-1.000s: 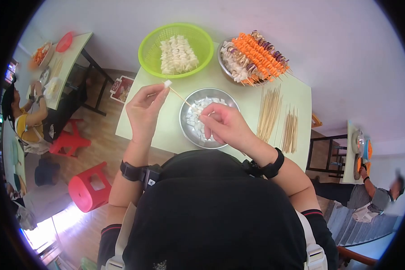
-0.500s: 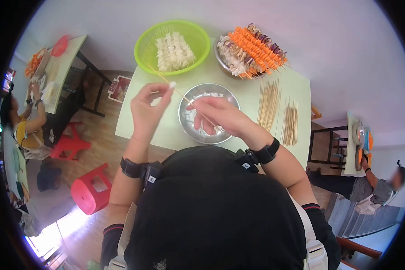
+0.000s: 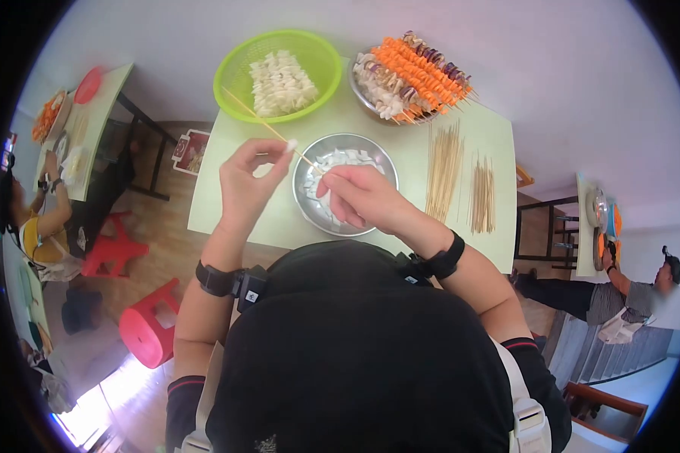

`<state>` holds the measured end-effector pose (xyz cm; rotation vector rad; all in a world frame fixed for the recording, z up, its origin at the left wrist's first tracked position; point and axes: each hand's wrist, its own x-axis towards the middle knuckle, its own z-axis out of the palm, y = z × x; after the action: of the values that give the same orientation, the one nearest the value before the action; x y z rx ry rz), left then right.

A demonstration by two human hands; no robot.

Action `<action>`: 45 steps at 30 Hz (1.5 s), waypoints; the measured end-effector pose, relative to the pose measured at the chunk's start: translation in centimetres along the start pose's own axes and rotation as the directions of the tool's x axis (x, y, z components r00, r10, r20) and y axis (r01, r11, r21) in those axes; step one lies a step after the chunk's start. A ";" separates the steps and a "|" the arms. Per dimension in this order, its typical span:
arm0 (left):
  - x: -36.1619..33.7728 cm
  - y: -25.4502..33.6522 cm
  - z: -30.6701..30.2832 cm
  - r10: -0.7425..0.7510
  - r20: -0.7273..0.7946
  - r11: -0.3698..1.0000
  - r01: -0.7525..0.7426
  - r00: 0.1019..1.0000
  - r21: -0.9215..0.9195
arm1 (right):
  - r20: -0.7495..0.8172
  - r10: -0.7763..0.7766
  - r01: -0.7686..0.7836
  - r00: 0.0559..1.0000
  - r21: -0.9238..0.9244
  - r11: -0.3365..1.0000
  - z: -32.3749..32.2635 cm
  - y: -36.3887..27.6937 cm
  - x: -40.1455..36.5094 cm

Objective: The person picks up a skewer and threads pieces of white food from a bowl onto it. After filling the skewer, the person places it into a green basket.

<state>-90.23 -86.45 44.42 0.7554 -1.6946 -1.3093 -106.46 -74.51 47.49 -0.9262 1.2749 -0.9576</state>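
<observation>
Bare tabletop (image 3: 412,160) separated the metal bowl (image 3: 304,198) from the loose skewers (image 3: 444,170). The green basket (image 3: 323,62) blocked the far-left corner.

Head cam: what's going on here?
A person's left hand pinches a white piece that appears threaded on a skewer, while the right hand grips the skewer over a metal bowl of similar pieces. Beyond, a green basket holds white loaded skewers; to its right are orange, white and purple ones. Bare skewers lie in two groups on the table.

hands (image 3: 366,200): hold skewer (image 3: 253,113) | white piece (image 3: 292,145): small, apparently pierced | metal bowl (image 3: 306,204): below
</observation>
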 end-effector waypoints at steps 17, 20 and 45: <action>0.4 -0.4 0.0 -0.014 0.112 0.999 0.018 0.994 -0.032 | 0.047 0.114 -0.122 0.992 0.274 0.954 -0.1 -0.5 2.4; 0.6 -0.4 0.2 -0.001 0.125 0.999 0.006 0.992 -0.036 | 0.019 0.033 -0.036 0.999 0.207 0.978 0.0 0.0 2.7; 4.3 -2.6 -0.1 -0.349 0.241 0.798 0.422 0.905 -0.429 | -0.201 -0.278 0.127 0.939 -0.548 0.827 -4.4 2.3 -3.6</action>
<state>-92.25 -90.86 43.01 0.7409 -1.2717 -2.0228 -110.85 -70.48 46.25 -1.4205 1.7547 -0.9363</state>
